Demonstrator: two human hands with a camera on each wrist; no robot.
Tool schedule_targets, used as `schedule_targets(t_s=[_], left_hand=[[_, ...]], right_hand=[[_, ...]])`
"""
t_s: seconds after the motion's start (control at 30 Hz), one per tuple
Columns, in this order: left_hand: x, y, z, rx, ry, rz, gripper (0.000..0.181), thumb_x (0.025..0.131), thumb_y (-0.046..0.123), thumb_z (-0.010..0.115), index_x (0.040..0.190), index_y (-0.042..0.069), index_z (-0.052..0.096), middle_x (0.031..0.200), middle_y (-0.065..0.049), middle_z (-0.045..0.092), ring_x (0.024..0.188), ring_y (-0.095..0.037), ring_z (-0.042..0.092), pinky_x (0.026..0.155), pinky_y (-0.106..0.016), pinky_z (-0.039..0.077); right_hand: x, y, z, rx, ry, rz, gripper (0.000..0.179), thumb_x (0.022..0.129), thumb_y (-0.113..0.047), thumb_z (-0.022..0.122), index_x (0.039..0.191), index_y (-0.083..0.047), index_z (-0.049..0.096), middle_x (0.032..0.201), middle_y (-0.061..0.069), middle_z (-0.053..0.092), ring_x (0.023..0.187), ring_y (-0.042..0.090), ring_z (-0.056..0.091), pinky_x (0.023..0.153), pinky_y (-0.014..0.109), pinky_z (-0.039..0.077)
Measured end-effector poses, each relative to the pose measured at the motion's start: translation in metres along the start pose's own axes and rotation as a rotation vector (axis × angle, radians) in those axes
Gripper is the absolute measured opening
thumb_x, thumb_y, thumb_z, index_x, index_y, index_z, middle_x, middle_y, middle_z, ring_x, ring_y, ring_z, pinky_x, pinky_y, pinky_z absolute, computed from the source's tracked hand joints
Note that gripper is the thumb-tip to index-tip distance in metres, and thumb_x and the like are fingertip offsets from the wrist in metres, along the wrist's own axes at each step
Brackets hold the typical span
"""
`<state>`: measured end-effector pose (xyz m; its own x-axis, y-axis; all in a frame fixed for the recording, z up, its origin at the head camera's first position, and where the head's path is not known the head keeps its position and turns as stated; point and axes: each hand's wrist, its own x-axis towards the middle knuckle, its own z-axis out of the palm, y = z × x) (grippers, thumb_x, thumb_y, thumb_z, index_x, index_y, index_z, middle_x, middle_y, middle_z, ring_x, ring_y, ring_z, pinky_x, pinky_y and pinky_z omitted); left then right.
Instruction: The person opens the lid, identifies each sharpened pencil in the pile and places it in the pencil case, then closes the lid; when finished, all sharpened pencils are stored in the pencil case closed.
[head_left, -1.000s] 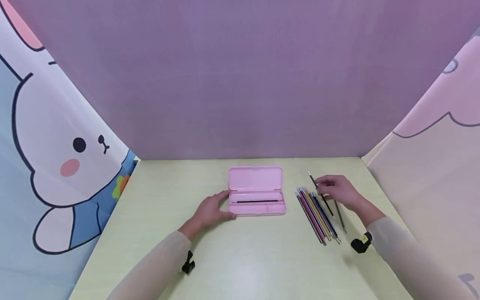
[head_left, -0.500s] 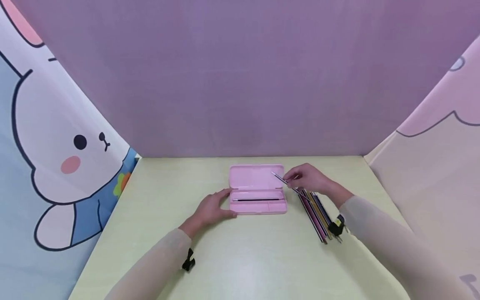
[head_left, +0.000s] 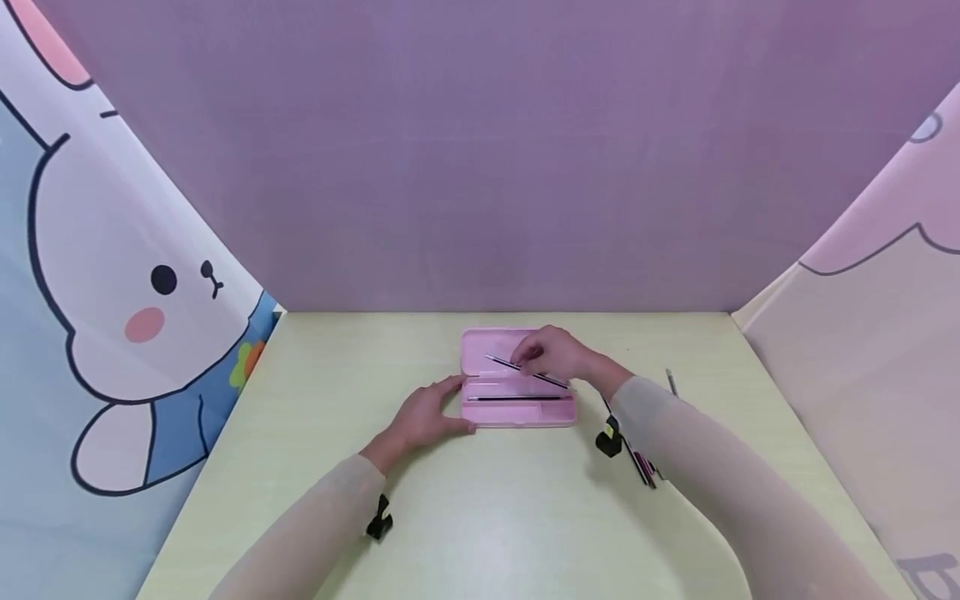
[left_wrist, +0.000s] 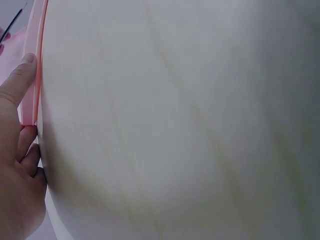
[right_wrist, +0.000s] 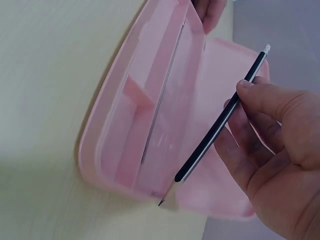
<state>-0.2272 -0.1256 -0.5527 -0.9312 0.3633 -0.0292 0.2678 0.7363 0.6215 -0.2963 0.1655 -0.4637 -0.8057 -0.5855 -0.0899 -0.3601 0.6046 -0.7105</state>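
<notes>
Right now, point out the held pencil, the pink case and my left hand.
Held pencil [right_wrist: 212, 133], right wrist view: dark barrel.
Pink case [head_left: 504, 413], head view: front compartment.
Left hand [head_left: 420, 418], head view: back of the hand.

Pale wood-grain table [head_left: 480, 492], soft glare [head_left: 498, 542] toward near side. Plain purple backdrop [head_left: 480, 158] along far edge. Left: blue cloth [head_left: 37, 500], big white cartoon rabbit [head_left: 105, 242]. Right: second cloth [head_left: 862, 350], pink above cream, grey wavy line [head_left: 918, 225] between.

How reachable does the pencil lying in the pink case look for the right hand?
Probably yes: the right hand is at the open case and nothing seems to cover the pencil inside, though the other pencil it pinches may need setting down first.
</notes>
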Motion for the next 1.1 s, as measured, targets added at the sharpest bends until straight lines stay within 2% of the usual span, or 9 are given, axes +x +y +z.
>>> schedule_targets(t_s=[0.17, 0.33, 0.77, 1.1], left_hand=[[0.001, -0.002, 0.0, 0.0, -0.005, 0.002, 0.099, 0.075, 0.056, 0.087, 0.158, 0.024, 0.042, 0.155, -0.007, 0.053, 0.141, -0.033, 0.051, 0.116, -0.052, 0.043], [0.002, -0.001, 0.0, 0.001, -0.017, -0.014, 0.101, 0.074, 0.057, 0.087, 0.158, 0.026, 0.041, 0.155, -0.006, 0.052, 0.141, -0.033, 0.051, 0.117, -0.052, 0.042], [0.003, -0.003, 0.001, 0.006, -0.015, -0.017, 0.1, 0.074, 0.059, 0.087, 0.158, 0.029, 0.041, 0.153, -0.005, 0.054, 0.14, -0.033, 0.052, 0.116, -0.053, 0.043], [0.003, -0.005, 0.003, -0.001, -0.011, -0.017, 0.1, 0.074, 0.059, 0.086, 0.158, 0.03, 0.041, 0.153, -0.005, 0.055, 0.14, -0.033, 0.052, 0.115, -0.054, 0.044]], right_hand=[[0.011, 0.0, 0.014, 0.004, -0.014, -0.048, 0.018, 0.086, 0.003, 0.078, 0.102, -0.004, 0.079, 0.094, 0.004, 0.077, 0.088, 0.012, 0.068, 0.082, 0.027, 0.06], [0.015, 0.002, 0.024, -0.048, -0.014, -0.042, 0.02, 0.084, 0.005, 0.077, 0.099, -0.008, 0.08, 0.093, 0.0, 0.077, 0.088, 0.011, 0.07, 0.084, 0.027, 0.06], [0.012, -0.001, 0.048, -0.125, -0.023, 0.004, 0.017, 0.088, 0.001, 0.077, 0.094, -0.015, 0.08, 0.091, -0.005, 0.077, 0.086, 0.008, 0.069, 0.083, 0.026, 0.06], [0.009, 0.0, 0.056, -0.124, -0.007, 0.004, 0.017, 0.086, 0.004, 0.076, 0.094, -0.01, 0.08, 0.094, -0.001, 0.079, 0.087, 0.011, 0.072, 0.083, 0.024, 0.06]])
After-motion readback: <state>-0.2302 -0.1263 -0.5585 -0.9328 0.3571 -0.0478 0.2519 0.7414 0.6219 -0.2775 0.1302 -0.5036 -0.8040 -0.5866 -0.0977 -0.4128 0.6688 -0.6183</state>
